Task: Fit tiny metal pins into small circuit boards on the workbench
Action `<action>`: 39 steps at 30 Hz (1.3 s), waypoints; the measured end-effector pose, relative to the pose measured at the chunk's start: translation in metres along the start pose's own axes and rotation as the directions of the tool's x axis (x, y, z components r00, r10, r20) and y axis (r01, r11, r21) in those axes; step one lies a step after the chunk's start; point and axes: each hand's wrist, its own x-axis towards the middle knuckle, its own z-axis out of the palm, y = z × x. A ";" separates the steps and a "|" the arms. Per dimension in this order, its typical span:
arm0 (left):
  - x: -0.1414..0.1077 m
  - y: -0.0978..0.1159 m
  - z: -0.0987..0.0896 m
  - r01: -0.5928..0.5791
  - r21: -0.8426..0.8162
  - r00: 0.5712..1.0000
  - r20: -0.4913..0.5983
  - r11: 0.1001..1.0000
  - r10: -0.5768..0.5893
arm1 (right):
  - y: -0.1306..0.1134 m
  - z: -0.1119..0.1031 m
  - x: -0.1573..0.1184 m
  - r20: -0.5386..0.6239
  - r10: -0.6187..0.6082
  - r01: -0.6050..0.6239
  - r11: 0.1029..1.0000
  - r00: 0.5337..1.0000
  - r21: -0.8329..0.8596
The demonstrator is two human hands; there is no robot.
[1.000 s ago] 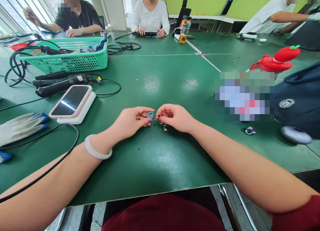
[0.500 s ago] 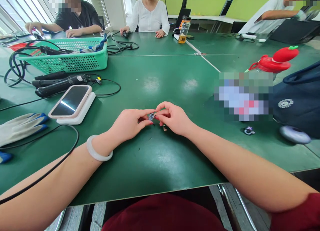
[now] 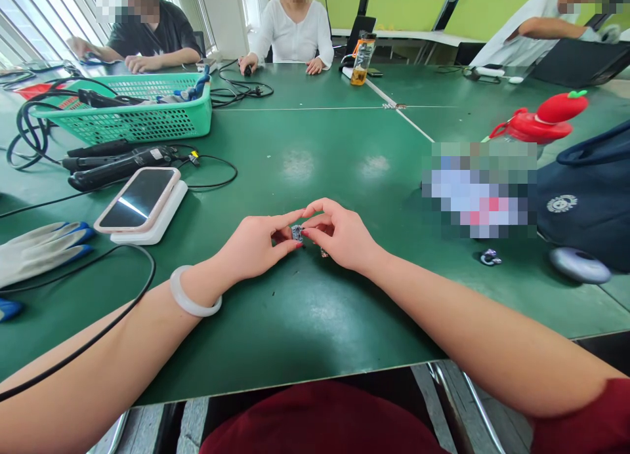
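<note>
My left hand [image 3: 256, 241], with a white bangle [image 3: 189, 293] at its wrist, pinches a small silvery-grey patterned piece [image 3: 297, 233] between thumb and fingers. Its exact kind is too small to make out. From the other side, my right hand [image 3: 339, 234] closes thumb and fingers on the same piece, and the two index fingertips meet above it. Under the right hand a tiny gold-coloured piece [image 3: 323, 252] shows, partly covered by that hand. Both hands are just above the green table [image 3: 315, 329].
Left are a phone [image 3: 140, 201] on a white box, a glove [image 3: 44, 250], black corded tools [image 3: 123, 162] and a green basket [image 3: 147, 123]. Right are a small shiny trinket [image 3: 489, 257], a rounded purple-grey object [image 3: 579, 265] and a dark bag [image 3: 585, 198]. Several people sit or stand beyond.
My right hand has shifted slightly left, covering more of the tiny gold-coloured piece. The silvery piece has turned or moved a little between the fingers.
</note>
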 end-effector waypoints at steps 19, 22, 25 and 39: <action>0.003 -0.004 0.000 0.204 -0.094 0.979 0.028 0.974 -0.203 | 0.006 -0.022 0.007 0.216 0.123 0.021 0.825 0.969 -0.564; 0.003 -0.008 0.002 0.221 -0.138 0.975 0.048 0.965 -0.217 | 0.004 -0.019 0.008 0.212 0.123 0.026 0.808 0.970 -0.588; 0.003 -0.010 0.002 0.219 -0.124 0.975 0.047 0.968 -0.215 | 0.001 -0.018 0.007 0.214 0.131 0.029 0.790 0.968 -0.613; 0.006 -0.003 0.001 0.260 -0.183 0.965 0.056 0.948 -0.254 | 0.014 -0.008 0.005 0.160 -0.035 0.127 0.781 0.987 -0.612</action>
